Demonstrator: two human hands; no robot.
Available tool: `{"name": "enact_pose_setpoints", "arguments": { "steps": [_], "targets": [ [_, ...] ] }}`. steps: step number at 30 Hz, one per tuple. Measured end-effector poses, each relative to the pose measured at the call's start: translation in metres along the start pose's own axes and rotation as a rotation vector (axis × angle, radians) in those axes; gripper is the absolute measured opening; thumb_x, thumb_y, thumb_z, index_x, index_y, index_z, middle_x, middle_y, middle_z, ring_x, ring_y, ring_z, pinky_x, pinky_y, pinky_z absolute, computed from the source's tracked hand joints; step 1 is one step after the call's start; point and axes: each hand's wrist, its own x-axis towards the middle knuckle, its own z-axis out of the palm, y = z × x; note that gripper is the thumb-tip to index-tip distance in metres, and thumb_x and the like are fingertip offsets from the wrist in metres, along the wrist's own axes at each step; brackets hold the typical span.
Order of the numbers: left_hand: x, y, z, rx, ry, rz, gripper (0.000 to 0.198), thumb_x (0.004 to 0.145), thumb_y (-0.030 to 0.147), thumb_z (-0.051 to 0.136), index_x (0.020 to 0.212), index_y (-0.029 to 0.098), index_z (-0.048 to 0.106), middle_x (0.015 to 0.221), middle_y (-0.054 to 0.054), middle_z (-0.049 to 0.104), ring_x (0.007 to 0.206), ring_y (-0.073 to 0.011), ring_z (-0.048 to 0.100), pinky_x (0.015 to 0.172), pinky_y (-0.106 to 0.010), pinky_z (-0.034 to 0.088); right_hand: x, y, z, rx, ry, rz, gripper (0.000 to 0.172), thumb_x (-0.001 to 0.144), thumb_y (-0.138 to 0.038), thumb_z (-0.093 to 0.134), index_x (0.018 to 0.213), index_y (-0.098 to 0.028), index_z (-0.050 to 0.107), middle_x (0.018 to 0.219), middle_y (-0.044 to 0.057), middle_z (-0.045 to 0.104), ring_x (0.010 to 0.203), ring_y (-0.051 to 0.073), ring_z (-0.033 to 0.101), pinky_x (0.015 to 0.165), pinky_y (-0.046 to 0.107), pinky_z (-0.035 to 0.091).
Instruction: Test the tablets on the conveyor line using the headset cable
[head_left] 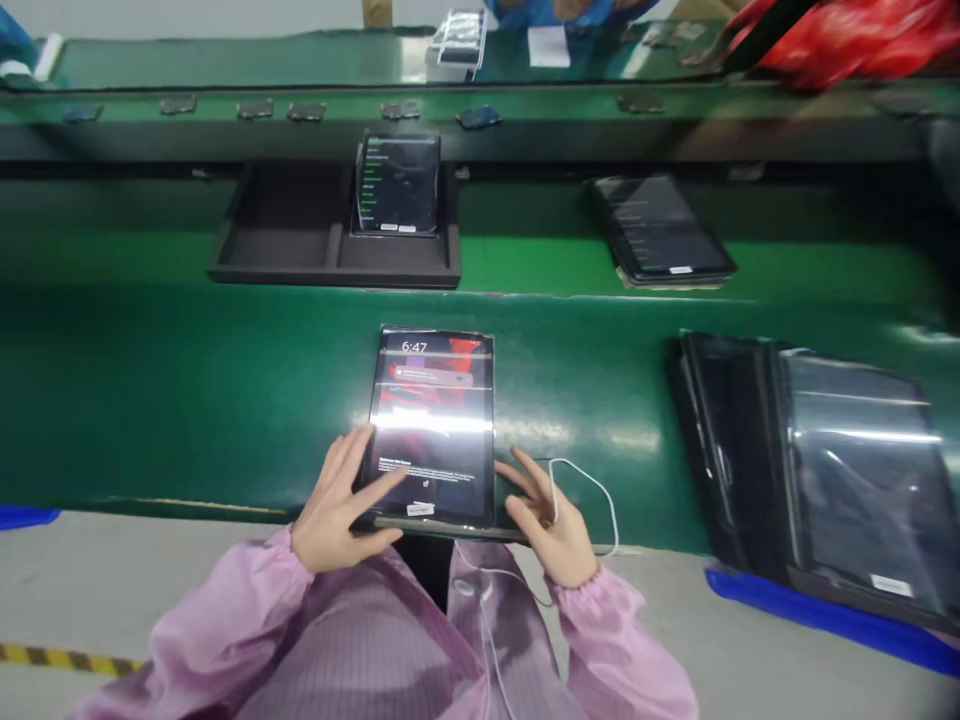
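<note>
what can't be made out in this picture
All in the head view:
Small print on the lit tablet: too small.
The lit tablet's underside: hidden by the tablet itself.
Small parts beyond the dark tray: blurred, too small.
Red plastic: blurred, cut off by the top edge.
Lower end of the white cord: cut off by the bottom edge.

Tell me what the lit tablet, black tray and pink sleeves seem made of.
Lit tablet: glossy front, probably glass or plastic film; it mirrors bright lamp glare.
Black tray: matte, perhaps foam or plastic; its surface looks dull.
Pink sleeves: thin fabric, slightly shiny; soft creases show.
</note>
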Motion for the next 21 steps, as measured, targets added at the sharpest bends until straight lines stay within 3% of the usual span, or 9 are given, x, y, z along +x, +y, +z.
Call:
{"name": "enact_pose_setpoints", "arguments": {
  "steps": [3,6,10,13,18,21],
  "targets": [
    [0.001,0.000,0.000,0.032,-0.165,0.126,0.053,0.083,0.037,0.070,0.134,0.040,0.058,0.165,-0.005,0.019,0.146,-0.0408,0.028,0.115,-0.069,0.015,0.001,0.003,-0.001,0.075,0.039,0.015,0.063,0.091,-0.047,0.061,0.144,-0.019,0.046,0.124,0.019,0.067,0.074,0.020,0.069,0.052,0.029,0.055],
    [0.014,-0.001,0.000,0.049,-0.252,0.101,0.051,0.084,0.040,0.070,0.134,0.041,0.058,0.161,-0.005,0.030,0.145,-0.0391,0.032,0.115,-0.070,0.013,0.001,0.005,-0.001,0.080,0.031,0.028,0.059,0.090,-0.045,0.063,0.142,-0.020,0.048,0.126,0.018,0.066,0.089,0.024,0.071,0.055,0.030,0.057],
    [0.035,-0.003,-0.003,0.101,-0.083,-0.023,0.055,0.095,0.042,0.054,0.147,0.031,0.044,0.165,-0.012,0.016,0.150,-0.0415,0.017,0.114,-0.072,0.008,-0.002,0.002,0.002,0.106,0.079,0.005,0.052,0.093,-0.043,0.059,0.140,-0.021,0.050,0.125,0.017,0.067,0.084,0.022,0.071,0.061,0.033,0.059],
    [0.042,-0.006,-0.002,0.055,0.049,-0.135,0.058,0.100,0.041,0.041,0.155,0.025,0.029,0.165,-0.014,0.011,0.153,-0.0364,0.007,0.118,-0.067,0.008,-0.002,-0.002,0.006,0.117,0.133,0.003,0.052,0.096,-0.042,0.055,0.143,-0.022,0.046,0.126,0.017,0.066,0.088,0.022,0.071,0.068,0.035,0.060],
    [0.044,-0.006,0.010,-0.217,0.132,-0.374,0.054,0.104,0.039,0.031,0.155,0.027,0.021,0.159,-0.010,0.034,0.148,-0.0238,0.030,0.123,-0.057,0.004,0.019,-0.005,0.010,0.118,0.141,-0.036,0.073,0.092,-0.045,0.061,0.153,-0.024,0.029,0.135,0.018,0.060,0.113,0.026,0.065,0.070,0.032,0.061],
    [0.042,-0.001,0.013,-0.377,0.189,-0.426,0.053,0.103,0.041,0.036,0.153,0.027,0.029,0.158,-0.008,0.037,0.148,-0.0229,0.031,0.125,-0.053,0.004,0.028,-0.010,0.012,0.109,0.115,-0.024,0.081,0.088,-0.047,0.066,0.154,-0.023,0.027,0.131,0.017,0.063,0.121,0.028,0.061,0.070,0.030,0.061]
  ]
}}
